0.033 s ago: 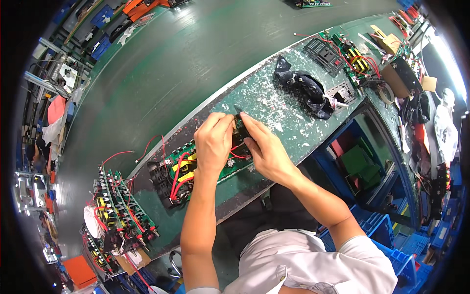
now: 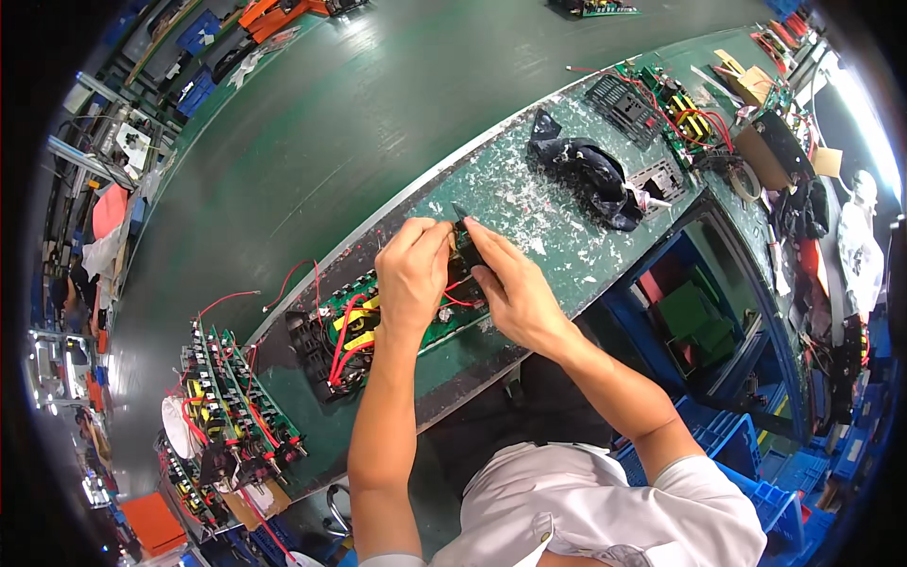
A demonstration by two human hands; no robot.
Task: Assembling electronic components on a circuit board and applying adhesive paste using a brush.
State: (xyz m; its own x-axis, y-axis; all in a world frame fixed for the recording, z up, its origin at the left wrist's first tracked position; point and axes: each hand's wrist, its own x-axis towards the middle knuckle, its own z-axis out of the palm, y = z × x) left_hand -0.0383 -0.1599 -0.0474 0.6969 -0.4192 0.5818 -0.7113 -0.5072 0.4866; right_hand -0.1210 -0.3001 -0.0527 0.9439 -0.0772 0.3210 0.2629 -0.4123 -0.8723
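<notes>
In the head view, your left hand and right hand bend over a dark part at the upper end of a green circuit board on the bench. Red wires and yellow components look fitted; work at that end seems unfinished. Contact is hidden; whether either grip clasps anything, I cannot tell.

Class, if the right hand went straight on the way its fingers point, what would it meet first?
Probably the small dark pointed piece just ahead of the right hand, though depth is hard to judge and the two may already touch. Past it lies the bench's pale edge.
</notes>
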